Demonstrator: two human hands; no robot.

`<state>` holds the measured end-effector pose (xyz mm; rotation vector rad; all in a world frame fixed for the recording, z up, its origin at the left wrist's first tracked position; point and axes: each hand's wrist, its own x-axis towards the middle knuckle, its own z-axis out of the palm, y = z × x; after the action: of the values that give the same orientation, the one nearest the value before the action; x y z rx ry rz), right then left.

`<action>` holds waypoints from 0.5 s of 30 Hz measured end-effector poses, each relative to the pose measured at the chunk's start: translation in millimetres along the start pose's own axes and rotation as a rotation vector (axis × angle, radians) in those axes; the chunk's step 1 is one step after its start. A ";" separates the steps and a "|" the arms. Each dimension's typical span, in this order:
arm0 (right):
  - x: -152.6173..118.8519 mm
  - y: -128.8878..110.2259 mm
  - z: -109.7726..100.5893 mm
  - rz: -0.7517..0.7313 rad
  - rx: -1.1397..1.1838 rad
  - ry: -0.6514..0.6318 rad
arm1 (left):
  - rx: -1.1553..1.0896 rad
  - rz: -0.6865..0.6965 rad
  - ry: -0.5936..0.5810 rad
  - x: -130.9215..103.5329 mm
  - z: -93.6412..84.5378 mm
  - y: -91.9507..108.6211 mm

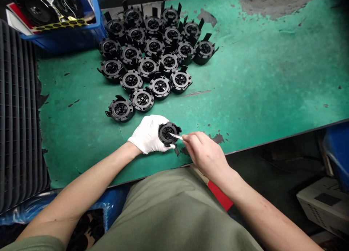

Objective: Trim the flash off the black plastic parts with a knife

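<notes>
My left hand (151,134), in a white glove, is closed around a round black plastic part (165,133) near the front edge of the green table. The part's ribbed face is turned up toward me, with small tabs along its rim. My right hand (205,149) is bare and pinches a slim knife (177,136) with a pointed, pale blade. Its tip is over the middle of the black part; whether it touches cannot be made out. The knife's handle is hidden in my fingers. Beyond my left hand, several similar black parts (148,66) stand grouped on the table.
The green tabletop (259,72) is worn, with scuffed dark patches. A blue bin (65,36) with black parts stands at the back left. Stacked black ribbed trays (19,116) line the left side. Below the table at right is a pale box (321,203).
</notes>
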<state>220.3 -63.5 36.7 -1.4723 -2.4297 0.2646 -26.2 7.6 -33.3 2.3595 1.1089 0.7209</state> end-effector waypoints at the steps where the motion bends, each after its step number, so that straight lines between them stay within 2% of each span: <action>1: -0.2 -0.3 1.0 -0.007 -0.007 -0.006 | 0.000 -0.004 -0.005 0.3 -0.1 0.2; 9: 4.3 -6.3 -2.6 -0.015 -0.125 -0.094 | -0.055 -0.053 -0.026 3.4 -0.7 2.3; 15: 4.8 -7.7 -4.6 0.013 -0.210 -0.096 | -0.038 -0.043 -0.018 1.9 -0.3 1.8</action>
<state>213.3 -62.8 44.1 -1.5949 -2.5923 0.0861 -24.3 8.1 -31.5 2.2991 1.1245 0.6978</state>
